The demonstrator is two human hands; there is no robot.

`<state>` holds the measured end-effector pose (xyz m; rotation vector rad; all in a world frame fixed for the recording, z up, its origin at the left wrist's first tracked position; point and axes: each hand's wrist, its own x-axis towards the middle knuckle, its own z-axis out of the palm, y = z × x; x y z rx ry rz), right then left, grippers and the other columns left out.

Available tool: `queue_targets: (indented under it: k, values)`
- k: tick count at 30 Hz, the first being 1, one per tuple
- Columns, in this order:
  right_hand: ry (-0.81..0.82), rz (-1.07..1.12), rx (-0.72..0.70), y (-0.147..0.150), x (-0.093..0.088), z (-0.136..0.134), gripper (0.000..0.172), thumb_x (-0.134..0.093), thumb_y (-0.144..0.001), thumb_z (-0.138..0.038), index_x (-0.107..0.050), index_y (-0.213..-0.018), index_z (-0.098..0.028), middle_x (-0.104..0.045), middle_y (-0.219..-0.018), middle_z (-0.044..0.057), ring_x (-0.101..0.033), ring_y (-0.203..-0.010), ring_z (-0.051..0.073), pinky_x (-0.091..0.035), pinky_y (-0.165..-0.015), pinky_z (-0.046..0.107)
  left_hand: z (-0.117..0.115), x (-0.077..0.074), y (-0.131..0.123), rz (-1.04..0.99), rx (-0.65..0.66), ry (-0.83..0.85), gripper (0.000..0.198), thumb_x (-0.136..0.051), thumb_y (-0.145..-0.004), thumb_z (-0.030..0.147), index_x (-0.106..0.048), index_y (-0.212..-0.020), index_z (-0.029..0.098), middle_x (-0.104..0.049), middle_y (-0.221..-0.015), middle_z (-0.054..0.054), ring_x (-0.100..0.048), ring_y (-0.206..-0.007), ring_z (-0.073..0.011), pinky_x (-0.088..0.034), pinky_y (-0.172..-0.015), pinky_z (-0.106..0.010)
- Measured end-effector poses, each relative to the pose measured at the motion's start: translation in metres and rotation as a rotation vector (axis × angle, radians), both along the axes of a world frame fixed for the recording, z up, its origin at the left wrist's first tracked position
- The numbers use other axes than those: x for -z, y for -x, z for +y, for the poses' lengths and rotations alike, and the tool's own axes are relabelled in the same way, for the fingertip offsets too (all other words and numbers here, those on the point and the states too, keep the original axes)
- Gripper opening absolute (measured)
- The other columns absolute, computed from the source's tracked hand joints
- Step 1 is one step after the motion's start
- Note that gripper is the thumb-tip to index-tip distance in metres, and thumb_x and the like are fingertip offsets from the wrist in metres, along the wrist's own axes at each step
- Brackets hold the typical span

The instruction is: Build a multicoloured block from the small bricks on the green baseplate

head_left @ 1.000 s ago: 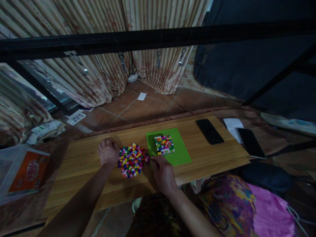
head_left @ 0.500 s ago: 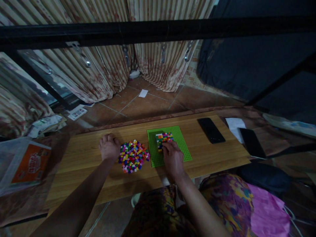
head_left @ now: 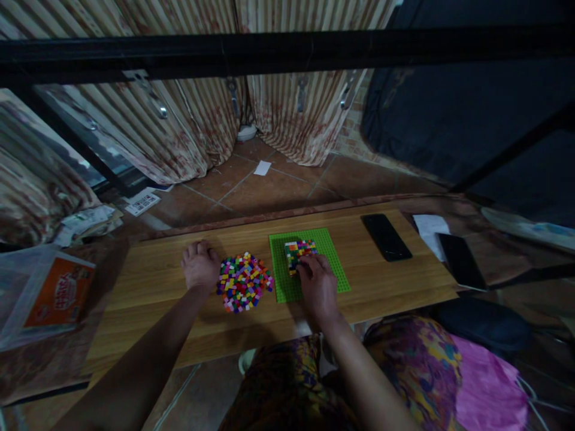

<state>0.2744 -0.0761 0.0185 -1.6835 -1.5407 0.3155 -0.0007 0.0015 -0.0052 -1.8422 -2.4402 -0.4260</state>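
Head view: on a green baseplate point(head_left: 331, 246), the brick block point(head_left: 295, 252) is lying just ahead-left of the right hand point(head_left: 320, 286), the nearer one, and showing no clear long axis. That grip is sitting bunched over it; whether it is pinching a brick is not showing. Leftward, loose bricks point(head_left: 245, 284) are lying, then the left hand point(head_left: 200, 265) is resting unclenched. Far left, an orange label point(head_left: 60, 292) is bearing blurred, unreadable characters.

I am in what looks like a home: long striped curtains point(head_left: 197, 137) hang from ten to twelve o'clock behind a black rail point(head_left: 269, 54), brown tiles point(head_left: 287, 185) cover the floor, papers point(head_left: 90, 224) lie piled at nine, and a phone point(head_left: 386, 236) rests on my wooden desk point(head_left: 148, 275) at three.
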Motion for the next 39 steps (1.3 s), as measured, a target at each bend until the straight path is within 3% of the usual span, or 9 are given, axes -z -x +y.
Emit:
queue_targets:
  k: [9, 15, 22, 35, 39]
  values:
    - [-0.001, 0.088, 0.015, -0.003, -0.001, -0.003, 0.021, -0.053, -0.091, -0.027, -0.07, -0.097, -0.017, -0.067, -0.094, 0.009, -0.064, -0.083, 0.02, -0.05, -0.076, 0.032, 0.0, -0.002, -0.001, -0.004, -0.002, 0.004, 0.041, -0.038, -0.089, 0.028, -0.059, -0.121, 0.013, -0.058, -0.127, -0.016, -0.049, -0.116, -0.0358, -0.041, -0.096, -0.049]
    - [0.024, -0.007, 0.139, -0.003, -0.007, 0.003, 0.021, -0.056, -0.091, -0.033, -0.069, -0.092, -0.017, -0.069, -0.089, 0.009, -0.062, -0.084, 0.023, -0.044, -0.077, 0.034, 0.0, -0.002, -0.001, -0.011, -0.009, 0.004, 0.039, -0.038, -0.089, 0.028, -0.061, -0.118, 0.015, -0.058, -0.128, -0.015, -0.05, -0.115, -0.0359, -0.041, -0.096, -0.047]
    - [0.077, -0.122, 0.161, -0.001, -0.009, 0.006, 0.018, -0.061, -0.089, -0.031, -0.069, -0.078, -0.019, -0.069, -0.085, 0.008, -0.059, -0.087, 0.024, -0.038, -0.081, 0.036, -0.001, -0.001, -0.001, -0.005, -0.007, 0.002, 0.04, -0.039, -0.089, 0.028, -0.06, -0.121, 0.014, -0.058, -0.128, -0.016, -0.049, -0.116, -0.0355, -0.04, -0.098, -0.048]
    - [0.052, -0.117, 0.109, -0.005, -0.008, 0.007, 0.022, -0.057, -0.091, -0.032, -0.069, -0.078, -0.02, -0.066, -0.084, 0.007, -0.057, -0.083, 0.022, -0.041, -0.079, 0.036, -0.001, 0.0, -0.002, -0.027, -0.013, -0.002, 0.04, -0.038, -0.09, 0.027, -0.06, -0.12, 0.014, -0.058, -0.125, -0.017, -0.049, -0.116, -0.0353, -0.04, -0.097, -0.049]
    - [-0.004, -0.08, -0.066, 0.012, -0.003, -0.011, 0.021, -0.052, -0.094, -0.028, -0.069, -0.084, -0.02, -0.066, -0.087, 0.007, -0.059, -0.086, 0.021, -0.045, -0.081, 0.034, -0.001, 0.001, -0.002, -0.044, -0.016, -0.006, 0.042, -0.039, -0.089, 0.026, -0.058, -0.124, 0.013, -0.057, -0.128, -0.018, -0.048, -0.119, -0.0349, -0.038, -0.1, -0.049]
